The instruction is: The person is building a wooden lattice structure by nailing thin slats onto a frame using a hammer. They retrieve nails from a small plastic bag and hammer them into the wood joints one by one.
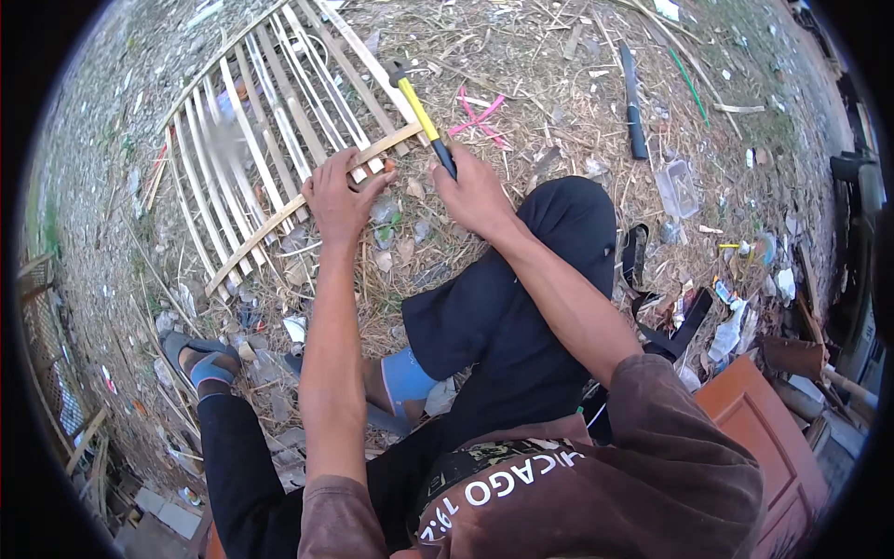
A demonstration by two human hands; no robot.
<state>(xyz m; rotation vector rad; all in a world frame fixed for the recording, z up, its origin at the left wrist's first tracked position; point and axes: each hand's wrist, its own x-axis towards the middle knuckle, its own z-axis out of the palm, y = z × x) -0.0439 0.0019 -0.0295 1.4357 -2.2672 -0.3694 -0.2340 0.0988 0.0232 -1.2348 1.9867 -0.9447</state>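
Observation:
A frame of narrow bamboo slats (265, 140) lies on the ground at the upper left, with a crosspiece (251, 244) running along its near ends. My left hand (337, 197) rests at that crosspiece, thumb and fingers bent around the slat ends; what the fingertips pinch, if anything, is hidden. In my right hand (472, 194) is a hammer (421, 114) with a yellow and black handle, gripped near its lower end. Its dark head is raised over the frame's right edge, beyond the crosspiece.
Dry straw and scraps cover the ground. Pink ribbon (478, 117) lies right of the hammer. Farther right are a dark machete-like blade (633, 102), a clear plastic container (677, 189) and a green stick (689, 86). An orange-brown panel (759, 456) sits behind my right side.

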